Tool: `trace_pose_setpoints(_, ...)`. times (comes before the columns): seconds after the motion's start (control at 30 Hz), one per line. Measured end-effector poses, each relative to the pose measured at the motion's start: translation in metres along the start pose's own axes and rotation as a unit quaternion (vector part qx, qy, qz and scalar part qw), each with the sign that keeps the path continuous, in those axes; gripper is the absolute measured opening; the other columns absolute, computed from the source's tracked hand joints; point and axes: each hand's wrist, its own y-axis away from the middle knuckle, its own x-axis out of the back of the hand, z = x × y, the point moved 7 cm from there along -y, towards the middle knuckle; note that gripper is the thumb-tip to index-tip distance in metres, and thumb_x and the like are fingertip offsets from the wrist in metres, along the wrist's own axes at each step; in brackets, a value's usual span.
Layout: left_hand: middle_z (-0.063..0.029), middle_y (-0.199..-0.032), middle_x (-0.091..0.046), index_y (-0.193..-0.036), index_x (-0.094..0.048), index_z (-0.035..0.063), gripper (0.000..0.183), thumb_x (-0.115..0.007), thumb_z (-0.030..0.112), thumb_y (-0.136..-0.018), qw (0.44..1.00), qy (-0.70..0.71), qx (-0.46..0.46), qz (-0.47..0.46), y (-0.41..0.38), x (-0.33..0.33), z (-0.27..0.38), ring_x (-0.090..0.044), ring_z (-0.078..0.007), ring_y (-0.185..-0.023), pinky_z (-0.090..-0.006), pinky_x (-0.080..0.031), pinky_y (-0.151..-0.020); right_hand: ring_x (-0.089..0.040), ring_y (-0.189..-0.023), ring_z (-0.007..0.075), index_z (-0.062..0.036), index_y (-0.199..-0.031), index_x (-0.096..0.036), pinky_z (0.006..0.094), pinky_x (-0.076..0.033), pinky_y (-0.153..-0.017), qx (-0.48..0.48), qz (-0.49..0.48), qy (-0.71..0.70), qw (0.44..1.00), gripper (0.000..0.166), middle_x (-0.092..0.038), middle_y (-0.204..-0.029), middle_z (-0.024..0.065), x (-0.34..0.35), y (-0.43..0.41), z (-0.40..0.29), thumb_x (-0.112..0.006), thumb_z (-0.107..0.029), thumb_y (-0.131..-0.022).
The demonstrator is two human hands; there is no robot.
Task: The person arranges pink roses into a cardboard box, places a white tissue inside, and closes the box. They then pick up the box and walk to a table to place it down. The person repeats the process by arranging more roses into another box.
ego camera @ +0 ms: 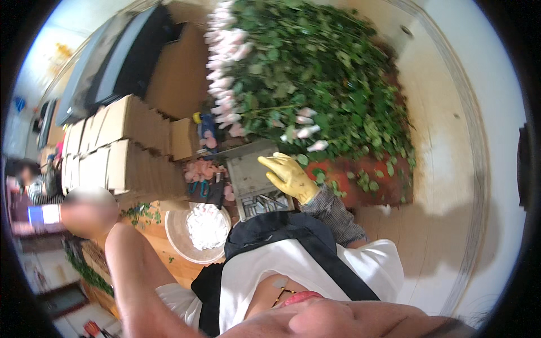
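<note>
My right hand (291, 177), in a smudged yellow rubber glove with a checked oversleeve above it, is held in front of my apron. Its thumb stands apart from the fingers and nothing is in its grasp. Below and beside it lies a grey tray (253, 169), whose near compartment holds small metallic-looking pieces (264, 205). Beyond the glove is a big heap of leafy rose stems (312, 80), their heads in pale sleeves (222, 84) lined up on the left. Several sleeved roses (308, 132) lie nearer. My left arm (131, 270) is bent sharply upward; its hand is out of view.
A bucket (173, 232) of white pieces (207, 226) stands left of my apron. Teal-handled scissors (199, 189) lie near pink petals (203, 170). Stacked flat cardboard (127, 143) rises at left. Another person (40, 181) is farther left. Loose leaves lie on the red tabletop (355, 198).
</note>
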Motion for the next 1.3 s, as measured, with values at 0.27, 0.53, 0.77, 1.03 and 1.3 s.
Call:
trace_pose_setpoints(0.27, -0.0116, -0.133, -0.053, -0.142, -0.044, 0.0069, 0.052, -0.058, 0.024, -0.095, 0.62, -0.744, -0.205, 0.14, 0.131, 0.033, -0.014, -0.054, -0.0251, -0.12, -0.0361, -0.045, -0.099, -0.06, -0.119, 0.034, -0.0012, -0.135, -0.058, 0.0421, -0.043, -0.106, -0.139, -0.043, -0.058, 0.988, 0.042, -0.068, -0.121, 0.016, -0.059, -0.012, 0.003, -0.061, -0.008, -0.093)
trace_pose_setpoints(0.53, -0.0241, -0.125, -0.053, -0.134, -0.046, -0.0065, 0.042, -0.053, 0.011, -0.097, 0.251, -0.539, 0.405, 0.694, 0.592, 0.105, -0.128, -0.052, -0.0345, -0.118, -0.0426, -0.04, -0.104, -0.064, -0.102, 0.0399, 0.0072, -0.123, -0.061, 0.0504, -0.047, -0.1, -0.051, -0.084, 0.173, 0.98, 0.036, -0.067, -0.11, 0.0226, -0.111, -0.005, -0.018, -0.06, -0.008, -0.091)
trace_pose_setpoints(0.77, -0.0355, -0.115, -0.063, -0.126, -0.05, -0.0204, 0.067, -0.066, 0.033, -0.089, 0.206, -0.322, 0.577, 0.722, 0.825, 0.163, -0.207, -0.064, -0.0419, -0.107, -0.0439, -0.05, -0.096, -0.066, -0.106, 0.0389, 0.0098, -0.127, -0.059, 0.0509, -0.044, -0.105, -0.081, -0.103, 0.206, 0.97, 0.038, -0.071, -0.111, 0.0222, -0.121, -0.004, -0.016, -0.056, -0.006, -0.092)
trace_pose_setpoints(1.03, -0.0243, -0.118, -0.064, -0.126, -0.056, -0.0074, 0.05, -0.067, 0.026, -0.091, 0.344, -0.229, 0.457, 0.788, 0.81, 0.278, -0.298, -0.067, -0.0328, -0.102, -0.0391, -0.054, -0.083, -0.065, -0.11, 0.0367, 0.0071, -0.129, -0.059, 0.0474, -0.042, -0.108, -0.133, -0.095, 0.257, 0.953, 0.04, -0.071, -0.112, 0.0206, -0.127, -0.007, -0.014, -0.059, -0.003, -0.09)
trace_pose_setpoints(1.3, -0.0234, -0.121, -0.063, -0.127, -0.056, -0.0044, 0.048, -0.068, 0.024, -0.091, 0.502, -0.067, 0.364, 0.781, 0.772, 0.288, -0.312, -0.067, -0.0334, -0.101, -0.0397, -0.054, -0.081, -0.065, -0.108, 0.0376, 0.0044, -0.128, -0.061, 0.0486, -0.045, -0.106, -0.159, -0.041, 0.268, 0.949, 0.038, -0.071, -0.111, 0.0192, -0.12, -0.004, -0.016, -0.059, -0.002, -0.09)
